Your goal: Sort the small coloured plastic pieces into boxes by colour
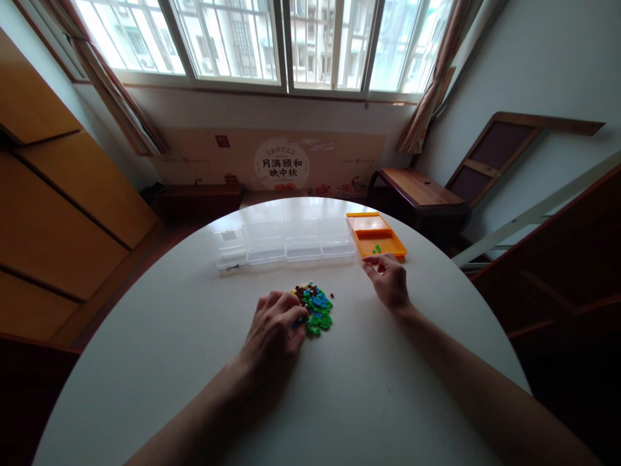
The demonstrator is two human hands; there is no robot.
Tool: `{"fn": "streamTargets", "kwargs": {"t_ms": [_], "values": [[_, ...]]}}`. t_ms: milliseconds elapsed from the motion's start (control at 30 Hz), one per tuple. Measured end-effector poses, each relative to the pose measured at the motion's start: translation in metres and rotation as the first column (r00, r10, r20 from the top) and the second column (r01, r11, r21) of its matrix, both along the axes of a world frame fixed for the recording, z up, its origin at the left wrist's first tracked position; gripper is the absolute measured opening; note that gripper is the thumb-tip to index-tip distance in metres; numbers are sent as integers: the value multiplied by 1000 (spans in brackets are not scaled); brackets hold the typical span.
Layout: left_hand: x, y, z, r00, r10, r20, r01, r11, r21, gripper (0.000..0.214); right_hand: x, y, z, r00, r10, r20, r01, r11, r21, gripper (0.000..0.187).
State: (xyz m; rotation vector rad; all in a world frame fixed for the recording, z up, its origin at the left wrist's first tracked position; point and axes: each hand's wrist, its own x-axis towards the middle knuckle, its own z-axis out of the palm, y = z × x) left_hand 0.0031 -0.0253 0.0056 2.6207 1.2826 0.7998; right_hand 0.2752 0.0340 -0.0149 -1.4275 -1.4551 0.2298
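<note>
A small heap of tiny building bricks (316, 304), green, blue and brown, lies in the middle of the round white table (194, 362). My left hand (275, 327) rests at the heap's left edge with fingers curled, pinching at the bricks; what it grips is too small to name. My right hand (389, 279) hovers just in front of the orange tray (365, 228), fingers loosely curled near its front rim. A few green bricks (377, 248) lie inside that tray.
A row of clear plastic boxes (286, 241) stands behind the heap, left of the orange tray. Beyond the table are a dark wooden bench (417, 189), wooden panels at both sides and large windows.
</note>
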Motion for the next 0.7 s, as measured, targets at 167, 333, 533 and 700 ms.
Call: {"fn": "streamTargets", "kwargs": {"t_ms": [167, 333, 533, 700], "values": [[1, -1, 0, 1000, 5, 1, -5, 1000, 5, 10, -18, -11, 5, 995, 97, 35, -97, 995, 0, 15], [-1, 2, -1, 996, 35, 85, -32, 999, -27, 8, -31, -23, 11, 983, 181, 45, -182, 983, 19, 10], [-6, 13, -3, 930, 15, 368, 30, 993, -116, 8, -59, -46, 14, 898, 415, 146, -429, 900, 81, 12], [-3, 15, 0, 852, 10, 524, 128, 966, -225, 17, -75, -57, 14, 851, 489, 189, -519, 837, 171, 20]]}}
